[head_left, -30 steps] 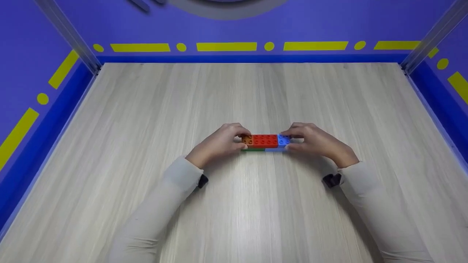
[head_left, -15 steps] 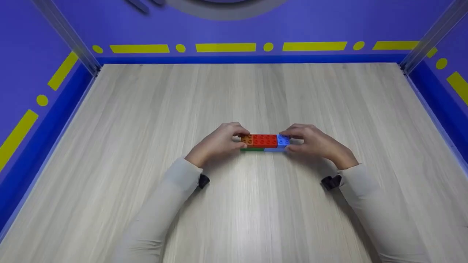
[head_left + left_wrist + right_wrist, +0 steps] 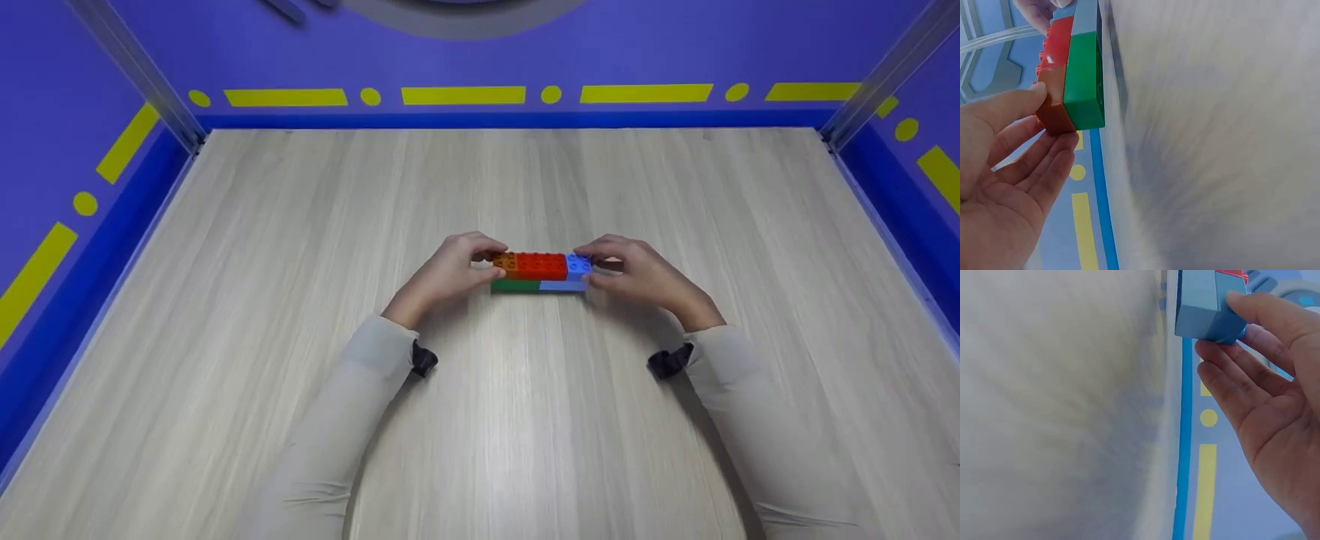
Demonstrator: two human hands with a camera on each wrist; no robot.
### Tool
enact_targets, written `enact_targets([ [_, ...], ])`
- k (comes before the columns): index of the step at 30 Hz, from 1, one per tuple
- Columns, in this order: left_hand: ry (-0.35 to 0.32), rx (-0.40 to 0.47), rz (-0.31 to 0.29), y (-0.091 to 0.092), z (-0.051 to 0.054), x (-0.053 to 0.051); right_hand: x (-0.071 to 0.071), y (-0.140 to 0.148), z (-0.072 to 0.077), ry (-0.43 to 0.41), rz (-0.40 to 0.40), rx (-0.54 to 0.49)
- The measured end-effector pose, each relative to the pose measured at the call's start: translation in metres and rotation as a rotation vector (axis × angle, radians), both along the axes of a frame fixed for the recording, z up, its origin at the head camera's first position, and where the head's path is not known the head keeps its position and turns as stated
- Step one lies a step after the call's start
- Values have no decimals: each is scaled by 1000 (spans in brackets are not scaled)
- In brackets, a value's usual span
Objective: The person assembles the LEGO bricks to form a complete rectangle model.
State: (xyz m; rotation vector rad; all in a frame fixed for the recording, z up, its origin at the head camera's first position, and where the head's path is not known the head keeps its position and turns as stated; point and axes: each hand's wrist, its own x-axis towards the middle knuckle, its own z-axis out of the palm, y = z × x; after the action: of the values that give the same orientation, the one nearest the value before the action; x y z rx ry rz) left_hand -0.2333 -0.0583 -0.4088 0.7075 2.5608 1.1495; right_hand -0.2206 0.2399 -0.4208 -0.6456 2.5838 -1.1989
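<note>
A two-layer row of toy building bricks hangs between both hands, just above the table. Its top layer runs from an orange-brown brick [image 3: 510,274] through a red brick [image 3: 541,273] to a blue brick [image 3: 578,274]. Below lie a green brick [image 3: 516,286] and a light blue brick [image 3: 561,286]. My left hand [image 3: 451,268] pinches the orange-brown end between thumb and fingers. At the other end, my right hand [image 3: 646,276] pinches the blue brick. In the left wrist view, the green brick [image 3: 1082,84] shows a dark edge along its underside.
A pale wood-grain table [image 3: 480,420] spreads under the hands. Blue panels with yellow dashes, such as the back wall [image 3: 480,67], enclose it at the back and both sides. Dark wrist devices [image 3: 424,360] sit at the cuffs.
Both hands have moved the brick row up the head view, away from the body, and it now appears raised off the table. More of its lower front shows. Both grips stay the same.
</note>
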Motion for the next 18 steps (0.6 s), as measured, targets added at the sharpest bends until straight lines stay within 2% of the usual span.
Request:
enact_targets([
  [8,-12,109,101,6,-6,-8,-11,2,-5,21,-40,-58],
  [13,-50,163,167,10,-11,-13,-19,1,-6,-42,-106,-55],
  [18,-89,202,270,14,-14,-19,-29,-2,-8,-103,-193,-54],
])
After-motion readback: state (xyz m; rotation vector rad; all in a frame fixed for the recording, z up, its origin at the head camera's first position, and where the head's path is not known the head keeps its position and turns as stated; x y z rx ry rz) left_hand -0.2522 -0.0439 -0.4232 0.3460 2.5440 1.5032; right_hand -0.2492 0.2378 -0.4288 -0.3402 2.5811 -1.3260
